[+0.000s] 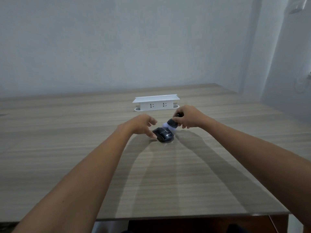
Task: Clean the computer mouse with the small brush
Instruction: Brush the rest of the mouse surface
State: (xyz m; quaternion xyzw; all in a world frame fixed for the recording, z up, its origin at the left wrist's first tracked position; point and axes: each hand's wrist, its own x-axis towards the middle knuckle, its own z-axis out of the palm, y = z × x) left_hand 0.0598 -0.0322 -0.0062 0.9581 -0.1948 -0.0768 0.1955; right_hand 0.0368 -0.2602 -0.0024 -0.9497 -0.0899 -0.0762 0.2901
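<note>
A black computer mouse (164,135) with white lettering lies on the wooden table (84,132), near its middle. My left hand (141,125) is at the mouse's left side, fingers spread, with fingertips touching its left edge. My right hand (189,118) grips a small brush (171,125) by its dark handle. The brush's pale bristles point down and left and meet the far right end of the mouse. Part of the handle is hidden inside my fist.
A white socket box (156,102) with a flat lid stands on the table just behind my hands. The table's near edge (185,216) runs across the bottom. A wall rises behind the table, with a corner at the right.
</note>
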